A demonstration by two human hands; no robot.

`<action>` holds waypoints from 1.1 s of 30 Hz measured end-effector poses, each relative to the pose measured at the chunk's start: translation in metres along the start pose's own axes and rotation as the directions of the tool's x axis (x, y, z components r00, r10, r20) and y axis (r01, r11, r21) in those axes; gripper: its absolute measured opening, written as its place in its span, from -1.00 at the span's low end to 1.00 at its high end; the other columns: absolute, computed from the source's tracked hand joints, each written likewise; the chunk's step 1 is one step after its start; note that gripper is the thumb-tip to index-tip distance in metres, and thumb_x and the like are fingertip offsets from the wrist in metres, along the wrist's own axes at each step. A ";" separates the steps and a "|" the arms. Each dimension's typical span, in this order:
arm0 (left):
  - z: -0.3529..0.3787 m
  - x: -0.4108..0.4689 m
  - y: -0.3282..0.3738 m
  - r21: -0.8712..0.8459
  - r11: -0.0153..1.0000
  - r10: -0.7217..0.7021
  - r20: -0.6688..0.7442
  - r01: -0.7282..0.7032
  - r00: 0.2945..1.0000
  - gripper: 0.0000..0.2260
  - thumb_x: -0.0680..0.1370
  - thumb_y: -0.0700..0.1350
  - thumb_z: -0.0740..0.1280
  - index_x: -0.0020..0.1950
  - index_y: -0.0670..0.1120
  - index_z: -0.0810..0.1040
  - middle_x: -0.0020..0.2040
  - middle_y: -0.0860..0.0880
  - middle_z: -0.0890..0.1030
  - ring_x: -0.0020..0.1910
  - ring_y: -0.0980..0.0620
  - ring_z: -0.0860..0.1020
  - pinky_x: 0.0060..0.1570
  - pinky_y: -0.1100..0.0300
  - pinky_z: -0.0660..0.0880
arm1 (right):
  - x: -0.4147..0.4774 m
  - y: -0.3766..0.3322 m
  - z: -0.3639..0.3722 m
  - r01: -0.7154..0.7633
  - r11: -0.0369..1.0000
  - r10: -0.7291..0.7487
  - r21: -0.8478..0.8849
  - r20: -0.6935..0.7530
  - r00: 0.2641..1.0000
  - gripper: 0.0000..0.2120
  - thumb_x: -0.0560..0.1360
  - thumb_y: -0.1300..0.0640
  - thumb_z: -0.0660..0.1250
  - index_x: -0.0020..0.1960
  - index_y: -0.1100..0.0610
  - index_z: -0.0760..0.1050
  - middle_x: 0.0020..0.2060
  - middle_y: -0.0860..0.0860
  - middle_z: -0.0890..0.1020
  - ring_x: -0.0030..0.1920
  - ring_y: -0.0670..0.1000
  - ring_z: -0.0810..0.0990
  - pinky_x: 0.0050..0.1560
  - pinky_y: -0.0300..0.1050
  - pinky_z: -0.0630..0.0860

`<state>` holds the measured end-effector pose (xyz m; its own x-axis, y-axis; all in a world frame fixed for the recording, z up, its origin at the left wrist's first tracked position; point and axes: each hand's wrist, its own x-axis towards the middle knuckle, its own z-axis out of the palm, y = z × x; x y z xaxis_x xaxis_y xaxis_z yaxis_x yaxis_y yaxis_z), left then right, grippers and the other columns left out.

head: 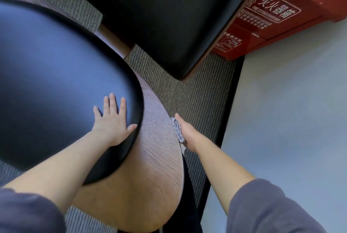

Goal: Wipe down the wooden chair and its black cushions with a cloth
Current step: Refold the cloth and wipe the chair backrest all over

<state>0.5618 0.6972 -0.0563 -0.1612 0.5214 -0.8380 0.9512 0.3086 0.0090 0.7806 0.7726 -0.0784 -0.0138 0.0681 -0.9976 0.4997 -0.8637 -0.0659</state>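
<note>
The wooden chair curves through the middle of the view, seen from above, its brown shell wrapping a black cushion on the left. My left hand lies flat on that cushion near its right rim, fingers straight and spread. My right hand presses a folded grey cloth against the outer right edge of the wooden shell; its fingers are hidden behind the cloth and the chair's edge.
A second black cushioned seat on a wooden frame stands ahead. A red fire extinguisher box stands against the pale wall on the right. Grey striped carpet covers the floor between them.
</note>
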 end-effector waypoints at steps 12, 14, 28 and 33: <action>0.018 -0.043 -0.002 0.078 0.996 0.033 0.026 -0.035 0.999 -0.23 0.60 0.31 -0.01 0.57 -0.07 -0.33 0.56 -0.17 -0.36 0.57 -0.10 -0.28 0.46 -0.28 -0.03 | -0.036 0.046 0.008 0.146 0.984 -0.148 0.100 0.014 0.989 0.05 0.21 -0.63 0.17 0.41 0.11 0.42 0.33 0.07 0.52 0.33 0.05 0.48 0.45 0.05 0.26; 0.023 -0.048 0.000 0.051 0.999 0.019 0.010 -0.019 1.000 -0.23 0.60 0.31 0.00 0.57 -0.06 -0.32 0.56 -0.16 -0.35 0.57 -0.09 -0.28 0.46 -0.29 -0.03 | -0.054 0.058 0.007 0.247 0.969 -0.246 -0.016 0.047 0.968 -0.26 0.48 -0.41 0.15 0.38 0.15 0.44 0.28 0.01 0.55 0.22 -0.05 0.54 0.32 -0.16 0.35; 0.071 -0.107 -0.005 -0.041 0.999 -0.029 -0.009 0.029 1.000 -0.27 0.62 0.24 0.07 0.59 0.01 -0.29 0.58 -0.06 -0.34 0.57 0.00 -0.27 0.46 -0.33 -0.07 | -0.091 0.117 0.036 0.342 0.926 -0.289 0.161 -0.283 0.914 -0.59 0.51 -0.17 0.34 0.09 0.18 0.59 -0.08 0.02 0.68 -0.10 -0.05 0.65 -0.22 -0.25 0.47; 0.078 -0.121 -0.022 -0.053 0.999 -0.011 0.012 0.012 1.000 -0.30 0.64 0.18 0.11 0.59 0.04 -0.27 0.58 -0.05 -0.32 0.58 0.00 -0.24 0.45 -0.33 -0.05 | -0.107 0.142 0.059 0.355 0.888 -0.215 0.293 -0.417 0.883 -0.68 0.53 -0.13 0.34 -0.02 0.13 0.57 -0.18 -0.01 0.65 -0.23 -0.09 0.61 -0.33 -0.26 0.44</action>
<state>0.5810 0.5657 0.0023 -0.1684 0.5083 -0.8446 0.9340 0.3561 0.0281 0.8023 0.6133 0.0182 0.2414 0.4543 -0.8575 0.1850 -0.8890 -0.4189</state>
